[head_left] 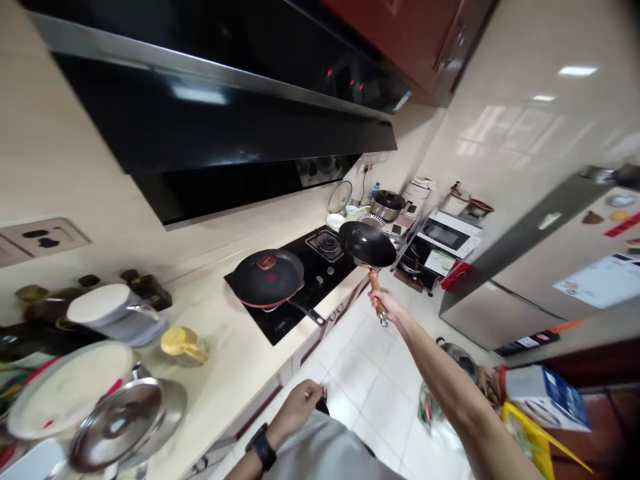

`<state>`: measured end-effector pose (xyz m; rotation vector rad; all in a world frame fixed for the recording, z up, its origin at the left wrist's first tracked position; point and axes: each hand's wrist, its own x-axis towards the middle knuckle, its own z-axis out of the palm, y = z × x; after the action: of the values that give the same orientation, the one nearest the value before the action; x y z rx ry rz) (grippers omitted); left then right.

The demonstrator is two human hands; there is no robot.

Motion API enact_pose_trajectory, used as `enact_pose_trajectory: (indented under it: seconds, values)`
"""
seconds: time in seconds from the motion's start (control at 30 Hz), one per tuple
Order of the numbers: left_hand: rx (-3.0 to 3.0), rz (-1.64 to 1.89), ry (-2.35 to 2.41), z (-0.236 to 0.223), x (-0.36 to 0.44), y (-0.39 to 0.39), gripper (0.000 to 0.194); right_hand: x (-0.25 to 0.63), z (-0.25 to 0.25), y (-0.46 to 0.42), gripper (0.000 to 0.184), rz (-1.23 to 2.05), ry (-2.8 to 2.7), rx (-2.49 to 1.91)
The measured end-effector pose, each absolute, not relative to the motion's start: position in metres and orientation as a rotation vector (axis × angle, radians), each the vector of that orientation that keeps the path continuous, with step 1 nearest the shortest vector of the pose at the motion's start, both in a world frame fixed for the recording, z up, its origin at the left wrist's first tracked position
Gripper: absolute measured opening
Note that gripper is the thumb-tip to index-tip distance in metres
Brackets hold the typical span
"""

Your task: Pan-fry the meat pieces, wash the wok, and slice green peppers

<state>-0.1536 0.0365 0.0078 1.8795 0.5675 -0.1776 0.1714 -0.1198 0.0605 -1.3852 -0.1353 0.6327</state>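
My right hand is wrapped round the wooden handle of a black wok, held out in the air by the right end of the stove. The wok's dark inside faces up and toward me. My left hand, below a black wristwatch, is drawn in close to my body with its fingers curled. A small dark shape shows at its fingertips, too unclear to name. On the left burner of the black gas stove sits a frying pan under a dark lid, its handle pointing toward me. The right burner is bare.
A range hood juts out over the stove. Left on the counter stand a white pitcher, a yellow-lidded container and a steel pot lid. Beyond are a lidded pot, a microwave and a fridge. Bags sit on the floor.
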Motion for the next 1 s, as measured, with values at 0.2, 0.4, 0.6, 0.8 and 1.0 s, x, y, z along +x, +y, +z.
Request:
enact_pose_trajectory:
  seconds: [0.2,0.4,0.6,0.8,1.0]
  values:
    - [1.795,0.049,0.907,0.023,-0.091,0.039,0.059,0.305,0.045,-0.024,0.022,0.806,-0.208,-1.409]
    - [1.435,0.579,1.427,-0.011,-0.046,0.010,0.080,0.392,0.009,0.020,0.021,0.966,-0.332,-1.430]
    - [1.477,0.656,1.769,0.019,0.009,-0.026,0.076,0.441,-0.011,0.029,0.021,1.148,-0.441,-1.436]
    - [1.801,0.735,1.611,0.049,0.115,-0.074,0.053,0.470,-0.023,0.033,0.020,1.286,-0.514,-1.473]
    - [1.862,0.654,1.238,0.030,0.248,-0.075,0.038,0.480,-0.045,0.029,0.021,1.348,-0.501,-1.467]
